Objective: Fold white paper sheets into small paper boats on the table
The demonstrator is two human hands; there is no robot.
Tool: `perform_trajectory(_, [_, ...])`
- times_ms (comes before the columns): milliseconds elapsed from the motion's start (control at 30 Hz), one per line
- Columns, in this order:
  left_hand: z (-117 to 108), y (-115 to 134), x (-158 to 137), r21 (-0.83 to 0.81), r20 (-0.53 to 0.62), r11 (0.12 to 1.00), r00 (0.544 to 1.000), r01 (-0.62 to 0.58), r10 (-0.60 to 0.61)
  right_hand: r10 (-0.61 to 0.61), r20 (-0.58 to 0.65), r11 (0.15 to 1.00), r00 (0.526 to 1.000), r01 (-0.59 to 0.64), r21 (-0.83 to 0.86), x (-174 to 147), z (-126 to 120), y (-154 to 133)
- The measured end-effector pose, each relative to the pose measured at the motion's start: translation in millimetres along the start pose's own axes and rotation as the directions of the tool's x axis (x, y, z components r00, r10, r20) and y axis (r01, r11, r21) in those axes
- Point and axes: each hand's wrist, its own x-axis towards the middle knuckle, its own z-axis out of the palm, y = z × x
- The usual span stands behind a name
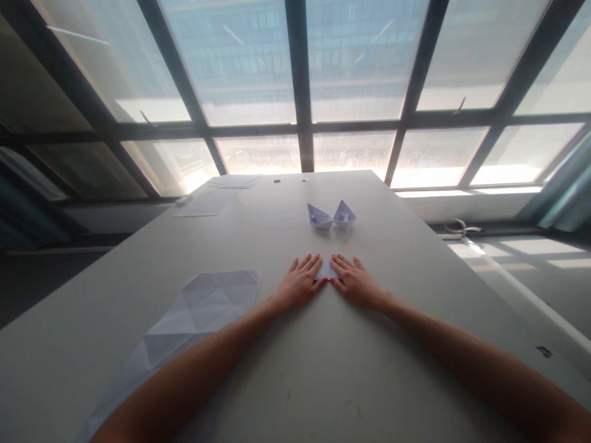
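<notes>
Evidently both hands lie flat, fingers stretched out and grasping nothing: the left hand (302,283) and the right hand (355,283) press down on a small folded paper (326,269) near the middle of the white table (415,264). Its pale surface shows between the fingertips, while the fingers cover its left and right ends.

Just past the fingers, on the far side, stand a left paper boat (320,217) and a right paper boat (345,215); whether their neighbouring corners touch, I cannot tell. To the left, a large creased sheet (203,301) reaches from beside the left hand toward the near side, with the left forearm over part of it. Farther off, flat sheets (203,203) lie along the far left edge.

White tabletop spreads from the right forearm out to the slanting right edge, and also between the two forearms on the near side. The far edge stops before the windows (351,61). Near the right edge sits a small dark mark (543,351), too small to read.
</notes>
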Motion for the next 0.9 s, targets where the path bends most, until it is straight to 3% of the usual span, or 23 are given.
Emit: perform_trajectory(900, [0.0, -0.7, 0.4, 0.013, 0.013, 1.0, 1.0, 0.003, -0.003, 0.013, 0.011, 1.0, 1.0, -0.013, -0.014, -0.1, 0.0, -0.5])
